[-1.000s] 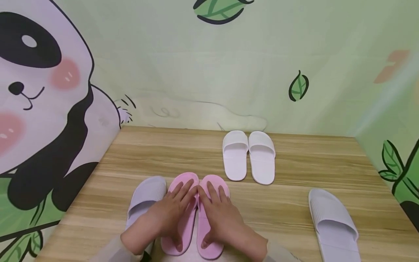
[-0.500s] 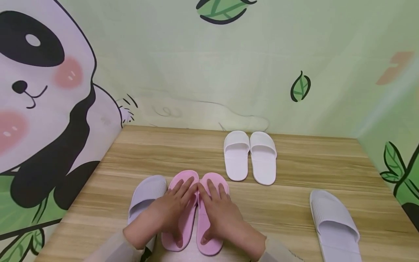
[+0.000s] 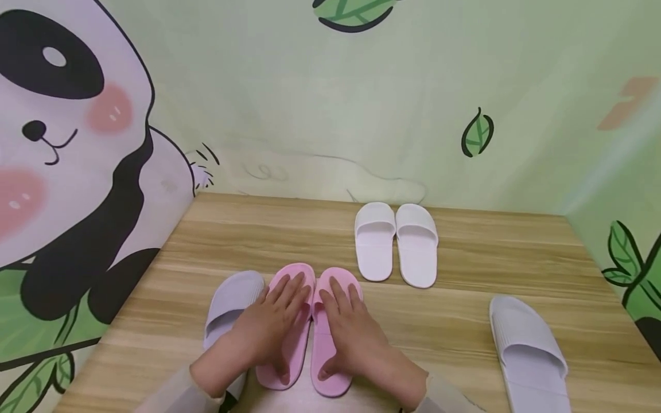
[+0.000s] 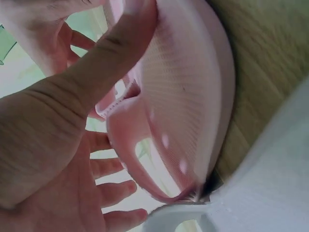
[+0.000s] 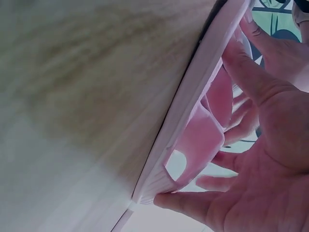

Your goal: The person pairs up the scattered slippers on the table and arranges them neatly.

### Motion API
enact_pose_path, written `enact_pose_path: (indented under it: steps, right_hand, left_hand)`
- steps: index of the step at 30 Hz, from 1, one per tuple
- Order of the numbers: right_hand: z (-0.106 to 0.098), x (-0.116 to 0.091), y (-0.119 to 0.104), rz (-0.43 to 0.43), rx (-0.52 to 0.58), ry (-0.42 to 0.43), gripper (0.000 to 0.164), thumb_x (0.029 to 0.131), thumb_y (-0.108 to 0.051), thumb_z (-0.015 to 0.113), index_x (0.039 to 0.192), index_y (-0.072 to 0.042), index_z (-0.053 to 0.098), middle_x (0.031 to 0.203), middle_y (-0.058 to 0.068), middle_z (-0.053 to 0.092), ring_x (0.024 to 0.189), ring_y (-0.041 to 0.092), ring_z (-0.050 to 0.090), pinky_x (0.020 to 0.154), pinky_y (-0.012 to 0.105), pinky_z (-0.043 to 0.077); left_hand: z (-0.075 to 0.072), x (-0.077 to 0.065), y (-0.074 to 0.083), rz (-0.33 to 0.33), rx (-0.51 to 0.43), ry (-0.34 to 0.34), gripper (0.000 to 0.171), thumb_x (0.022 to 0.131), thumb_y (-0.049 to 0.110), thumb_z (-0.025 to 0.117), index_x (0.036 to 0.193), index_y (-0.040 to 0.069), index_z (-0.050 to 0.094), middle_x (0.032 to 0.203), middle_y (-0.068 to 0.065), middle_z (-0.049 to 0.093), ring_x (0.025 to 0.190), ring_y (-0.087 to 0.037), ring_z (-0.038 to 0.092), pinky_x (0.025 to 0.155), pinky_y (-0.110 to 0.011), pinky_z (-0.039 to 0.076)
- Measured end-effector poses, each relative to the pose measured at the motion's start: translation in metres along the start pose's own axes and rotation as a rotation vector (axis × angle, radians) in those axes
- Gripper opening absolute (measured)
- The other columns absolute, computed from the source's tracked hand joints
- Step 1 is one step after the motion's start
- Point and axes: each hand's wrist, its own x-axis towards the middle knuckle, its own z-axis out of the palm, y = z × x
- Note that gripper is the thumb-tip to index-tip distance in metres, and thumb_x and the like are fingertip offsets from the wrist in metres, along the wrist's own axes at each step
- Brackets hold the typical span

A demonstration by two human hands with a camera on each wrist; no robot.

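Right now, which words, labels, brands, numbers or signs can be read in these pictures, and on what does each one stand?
None can be read.
Pink slippers, white slippers, grey slippers: no readable text.
Wall: a blurred red mark; I cannot tell whether it is lettering.
Right sleeve: a dark mark at its edge, too small to read.

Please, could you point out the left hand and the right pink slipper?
Left hand [image 3: 265, 326]: head view, on the back of the hand.
Right pink slipper [image 3: 322, 342]: head view, on the uncovered footbed.
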Motion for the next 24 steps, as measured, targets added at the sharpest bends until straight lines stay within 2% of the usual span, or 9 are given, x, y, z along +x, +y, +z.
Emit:
enact_pose_path:
  steps: [4,8,10,13,18,24]
  right_hand:
    - [0.001,-0.002,0.000,-0.026,-0.056,0.050,0.138,0.048,-0.057,0.100,0.158,-0.004,0.036,0.162,0.024,0.032,0.147,0.053,0.035,0.121,0.056,0.038]
    - [0.000,-0.003,-0.002,-0.030,-0.106,0.037,0.138,0.050,-0.060,0.098,0.159,-0.004,0.035,0.161,0.022,0.039,0.147,0.048,0.039,0.119,0.055,0.041]
    - [0.000,-0.004,-0.002,-0.032,-0.098,0.019,0.137,0.053,-0.058,0.098,0.161,-0.004,0.033,0.163,0.023,0.038,0.147,0.048,0.040,0.119,0.053,0.042]
    - [-0.002,-0.006,-0.002,-0.055,-0.079,-0.013,0.137,0.055,-0.057,0.098,0.161,-0.001,0.030,0.165,0.026,0.033,0.148,0.050,0.038,0.121,0.052,0.039]
    - [-0.006,-0.012,0.001,-0.103,-0.090,-0.085,0.152,0.047,-0.064,0.098,0.162,0.002,0.023,0.169,0.030,0.019,0.152,0.053,0.027,0.123,0.055,0.036]
    - [-0.008,-0.016,0.001,-0.123,-0.070,-0.128,0.161,0.042,-0.064,0.099,0.164,0.001,0.016,0.171,0.029,0.010,0.155,0.053,0.018,0.124,0.057,0.032]
  left_hand:
    - [-0.001,-0.005,0.003,0.021,0.117,0.069,0.153,0.039,0.063,0.099,0.162,0.006,0.030,0.167,-0.017,0.031,0.152,-0.040,0.033,0.122,-0.057,0.036]
    - [-0.001,-0.008,0.004,0.055,0.200,0.139,0.150,0.037,0.066,0.098,0.159,0.004,0.036,0.159,-0.016,0.042,0.137,-0.035,0.047,0.115,-0.048,0.047]
    - [-0.001,-0.009,0.005,0.070,0.204,0.136,0.147,0.039,0.066,0.098,0.158,0.002,0.038,0.159,-0.017,0.043,0.136,-0.034,0.048,0.114,-0.044,0.047]
    - [-0.003,-0.011,0.006,0.078,0.166,0.088,0.146,0.042,0.062,0.099,0.158,0.000,0.036,0.164,-0.019,0.039,0.145,-0.036,0.045,0.119,-0.042,0.043]
    - [-0.004,-0.015,0.007,0.062,0.092,0.006,0.155,0.038,0.058,0.102,0.161,-0.001,0.028,0.170,-0.022,0.025,0.154,-0.039,0.033,0.124,-0.042,0.037]
    - [-0.002,-0.016,0.007,0.068,0.135,-0.002,0.160,0.034,0.058,0.102,0.162,-0.001,0.026,0.170,-0.023,0.023,0.155,-0.041,0.031,0.126,-0.042,0.034]
